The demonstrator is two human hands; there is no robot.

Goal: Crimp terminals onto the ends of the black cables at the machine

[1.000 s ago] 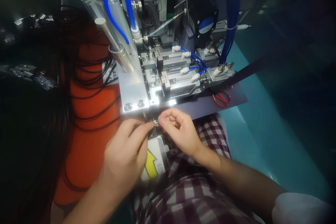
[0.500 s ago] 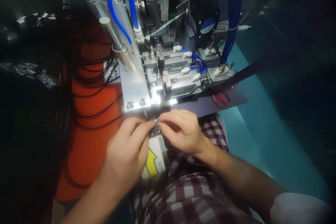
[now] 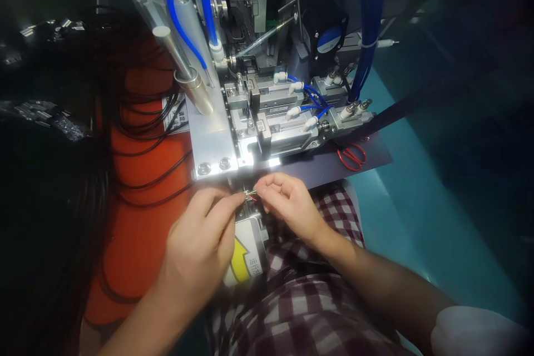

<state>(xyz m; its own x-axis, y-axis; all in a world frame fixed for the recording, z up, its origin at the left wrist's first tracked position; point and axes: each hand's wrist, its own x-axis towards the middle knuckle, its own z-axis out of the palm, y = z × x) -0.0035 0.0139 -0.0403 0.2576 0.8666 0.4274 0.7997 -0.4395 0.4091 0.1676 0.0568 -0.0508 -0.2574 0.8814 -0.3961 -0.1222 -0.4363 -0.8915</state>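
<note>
Several thin coloured wires, with red and green showing, stretch across the small gap between my hands. My left hand is closed in a pinch at their left end, and its fingers cover what lies beneath. On the other side, the thumb and forefinger of my right hand pinch the wires' right ends. Both hands work just in front of a metal fixture, above a small metal block. Below it is a white label plate with a yellow arrow.
A machine with pneumatic cylinders and blue air tubes stands ahead. At left, black cables lie over an orange surface. Red-handled scissors rest on a dark plate at right. A metal post rises near the left hand.
My right hand has drawn slightly right, away from the left fingertips, and the red and green wires now show between them. The left hand stays nearly in place, still pinching.
</note>
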